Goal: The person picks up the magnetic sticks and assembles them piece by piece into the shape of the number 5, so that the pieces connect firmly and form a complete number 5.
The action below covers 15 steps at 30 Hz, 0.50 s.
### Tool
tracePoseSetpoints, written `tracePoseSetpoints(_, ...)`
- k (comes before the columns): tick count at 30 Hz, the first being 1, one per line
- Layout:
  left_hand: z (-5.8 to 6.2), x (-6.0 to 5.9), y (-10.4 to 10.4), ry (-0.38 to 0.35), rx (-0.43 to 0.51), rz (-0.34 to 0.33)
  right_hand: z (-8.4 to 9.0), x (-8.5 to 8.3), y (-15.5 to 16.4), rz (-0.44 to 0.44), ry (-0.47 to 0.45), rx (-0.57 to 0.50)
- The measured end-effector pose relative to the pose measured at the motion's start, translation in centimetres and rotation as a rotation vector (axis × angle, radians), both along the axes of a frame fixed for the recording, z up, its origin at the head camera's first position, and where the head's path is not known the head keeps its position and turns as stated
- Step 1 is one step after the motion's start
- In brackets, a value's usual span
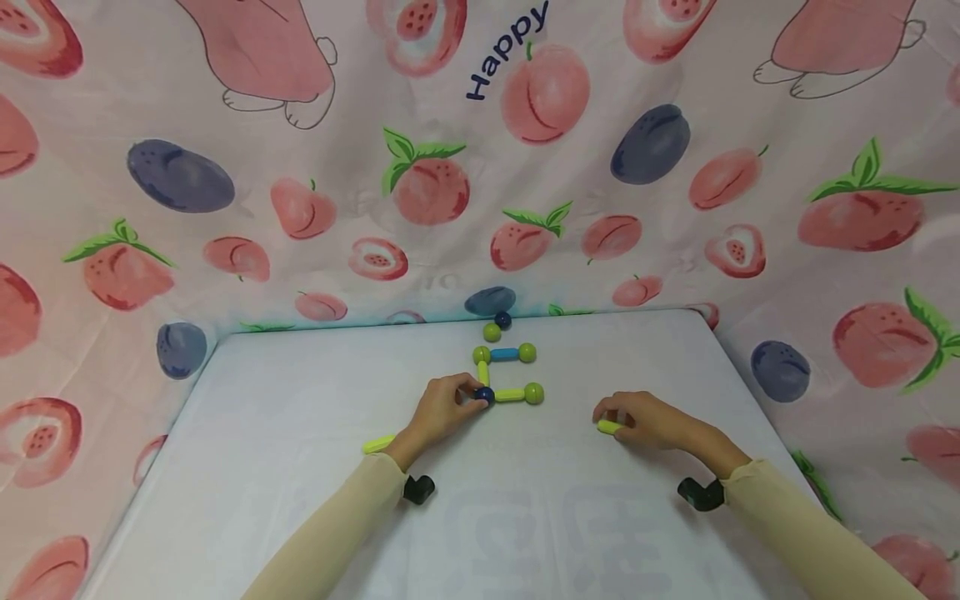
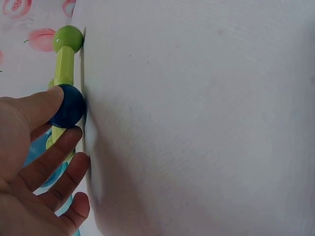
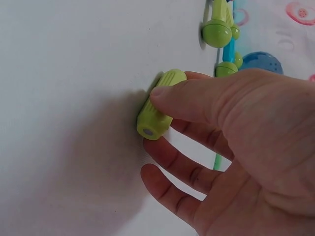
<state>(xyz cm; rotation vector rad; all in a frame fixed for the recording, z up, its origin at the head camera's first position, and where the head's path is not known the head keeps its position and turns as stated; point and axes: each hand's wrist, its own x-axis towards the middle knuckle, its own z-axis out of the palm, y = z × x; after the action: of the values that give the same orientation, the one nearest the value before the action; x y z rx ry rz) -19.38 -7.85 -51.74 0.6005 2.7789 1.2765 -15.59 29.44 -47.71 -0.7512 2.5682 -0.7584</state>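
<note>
My left hand (image 1: 437,414) pinches a dark blue ball (image 2: 70,106) between thumb and forefinger. This ball is the corner of a joined figure of toy rods and balls lying on the white table. From it one yellow-green rod (image 1: 510,396) runs right to a green ball (image 1: 534,393), and another rod (image 1: 483,373) runs away to a second green ball (image 1: 482,355). A blue rod (image 1: 504,354) joins that one to a third green ball (image 1: 527,353). Off to the right, my right hand (image 1: 651,419) grips a loose yellow-green rod (image 3: 160,109) with a grey disc in its end.
Behind the figure, near the table's far edge, sit a green ball (image 1: 491,333) and a dark blue ball (image 1: 503,320). One more yellow-green rod (image 1: 378,444) lies beside my left wrist. A fruit-printed cloth (image 1: 435,250) rises behind the white table (image 1: 300,400).
</note>
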Motion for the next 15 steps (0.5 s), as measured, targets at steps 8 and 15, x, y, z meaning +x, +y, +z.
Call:
tracePoseSetpoints(8,-0.1,-0.1,-0.1,0.008,-0.011,-0.013,0.7,0.1,0.1,-0.003,0.000,0.002)
tracePoseSetpoints(15,-0.3,-0.1,-0.2,0.005,-0.012,-0.020,1.5,0.3,0.5,-0.041,0.008,-0.003)
